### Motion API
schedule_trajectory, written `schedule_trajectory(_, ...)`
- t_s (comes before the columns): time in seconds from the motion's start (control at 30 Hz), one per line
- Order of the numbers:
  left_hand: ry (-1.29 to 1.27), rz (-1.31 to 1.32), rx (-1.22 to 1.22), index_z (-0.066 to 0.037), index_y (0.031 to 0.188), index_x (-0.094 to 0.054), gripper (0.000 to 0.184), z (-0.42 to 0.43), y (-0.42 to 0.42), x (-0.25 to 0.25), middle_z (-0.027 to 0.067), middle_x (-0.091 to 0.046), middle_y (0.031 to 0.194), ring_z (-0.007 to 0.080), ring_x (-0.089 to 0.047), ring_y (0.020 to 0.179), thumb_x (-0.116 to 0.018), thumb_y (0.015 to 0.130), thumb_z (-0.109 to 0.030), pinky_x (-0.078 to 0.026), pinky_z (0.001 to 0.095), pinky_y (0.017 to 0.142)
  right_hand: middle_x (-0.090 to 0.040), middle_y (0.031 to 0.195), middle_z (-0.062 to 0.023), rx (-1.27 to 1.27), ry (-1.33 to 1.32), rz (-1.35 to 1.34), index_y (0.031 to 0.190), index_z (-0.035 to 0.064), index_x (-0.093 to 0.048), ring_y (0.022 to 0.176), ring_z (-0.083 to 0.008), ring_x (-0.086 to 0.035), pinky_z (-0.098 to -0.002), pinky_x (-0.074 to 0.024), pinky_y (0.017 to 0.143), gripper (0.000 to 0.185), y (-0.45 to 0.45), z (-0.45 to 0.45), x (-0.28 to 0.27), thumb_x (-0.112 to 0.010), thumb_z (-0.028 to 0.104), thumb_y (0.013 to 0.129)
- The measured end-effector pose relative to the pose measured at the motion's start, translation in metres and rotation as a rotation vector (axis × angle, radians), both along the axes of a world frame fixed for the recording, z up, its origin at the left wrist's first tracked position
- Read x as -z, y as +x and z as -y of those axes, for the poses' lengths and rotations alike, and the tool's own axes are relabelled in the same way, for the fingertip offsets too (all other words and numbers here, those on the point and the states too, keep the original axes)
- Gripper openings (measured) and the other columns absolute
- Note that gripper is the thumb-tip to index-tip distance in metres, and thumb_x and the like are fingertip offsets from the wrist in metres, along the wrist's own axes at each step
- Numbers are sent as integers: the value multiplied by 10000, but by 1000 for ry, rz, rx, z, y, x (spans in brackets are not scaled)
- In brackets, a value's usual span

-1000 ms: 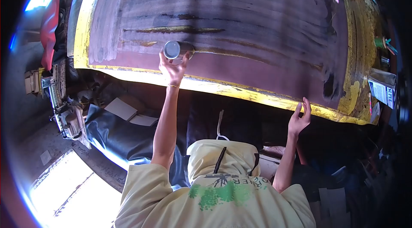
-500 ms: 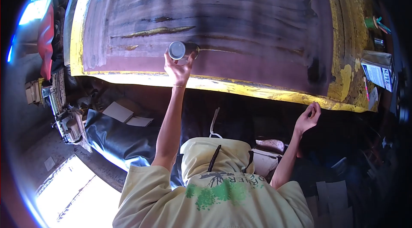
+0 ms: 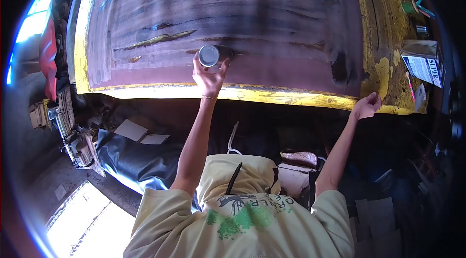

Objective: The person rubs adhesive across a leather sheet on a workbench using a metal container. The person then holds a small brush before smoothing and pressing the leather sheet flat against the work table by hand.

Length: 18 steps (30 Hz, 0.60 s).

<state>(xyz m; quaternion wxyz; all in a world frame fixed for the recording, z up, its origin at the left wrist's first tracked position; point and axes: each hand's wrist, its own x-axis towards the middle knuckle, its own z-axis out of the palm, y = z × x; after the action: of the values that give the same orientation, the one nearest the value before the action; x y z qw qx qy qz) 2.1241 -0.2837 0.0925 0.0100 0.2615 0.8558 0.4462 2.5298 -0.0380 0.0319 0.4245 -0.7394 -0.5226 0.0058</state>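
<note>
My left hand [image 3: 208, 81] grips a cylindrical can [image 3: 209, 56], its pale grey round end facing up toward me. It is over the near part of a dark purplish, streaked sheet [image 3: 291, 77] on the worktable. My right hand [image 3: 367, 106] is at the table's yellow near edge [image 3: 272, 95], toward the right corner. Its fingers are curled together, and anything between them is hidden. Worn dark and yellowish streaks run across the sheet.
On the table's right side stand a box with printed lettering [image 3: 422, 71], a small metal tin [image 3: 422, 31] and a green container [image 3: 409, 7]. Black sheeting [image 3: 141, 161] hangs below on the left. A red sheet [image 3: 48, 59] drapes at far left.
My right hand has moved right and up along the yellow edge. My left hand, still holding the can, has shifted slightly right over the sheet. The view has shifted a little.
</note>
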Motion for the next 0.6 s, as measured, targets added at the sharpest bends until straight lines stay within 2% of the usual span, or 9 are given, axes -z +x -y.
schedule_trajectory(0.1,50,-25,41,29,1127,-465,705,-13,16,8,173,-615,957,245,-638,871,-831,599,-260,-549,353,739,-655,786,-125,62,-23,46,1013,28,-579,673,-238,-641,-322,-512,584,286,-9,2,-6,-607,269,861)
schedule_trajectory(0.17,69,-37,72,29,1113,-476,687,-24,28,11,174,-617,958,254,-642,853,-828,593,-249,-541,353,731,-659,848,-134,82,-73,6,1009,27,-567,734,-245,-650,-325,-521,632,303,-12,2,-10,-614,283,855)
schedule_trajectory(0.3,66,-92,113,13,1080,-494,670,-44,50,14,170,-613,922,296,-639,785,-821,577,-285,-524,366,708,-665,855,-136,97,-72,3,1008,20,-565,739,-245,-655,-325,-525,629,302,-16,2,-13,-621,274,854)
schedule_trajectory(0.5,25,-112,187,19,1105,-487,711,-74,94,7,173,-621,939,267,-653,818,-826,571,-305,-560,349,704,-653,787,-123,96,-45,35,1005,20,-572,687,-249,-646,-323,-518,588,282,-15,1,-10,-613,260,861)
schedule_trajectory(0.57,83,-162,216,3,1086,-476,669,-86,109,8,130,-586,870,275,-639,729,-813,592,-297,-541,348,625,-666,836,-128,75,-52,-12,1016,25,-570,747,-254,-655,-328,-522,645,288,-10,0,-5,-611,263,861)
schedule_trajectory(0.6,101,-149,234,-16,1091,-477,663,-93,117,8,124,-586,880,272,-639,734,-813,594,-298,-542,348,623,-666,836,-125,71,-49,-5,1017,23,-564,748,-247,-656,-323,-523,640,278,-9,0,-4,-613,249,861)
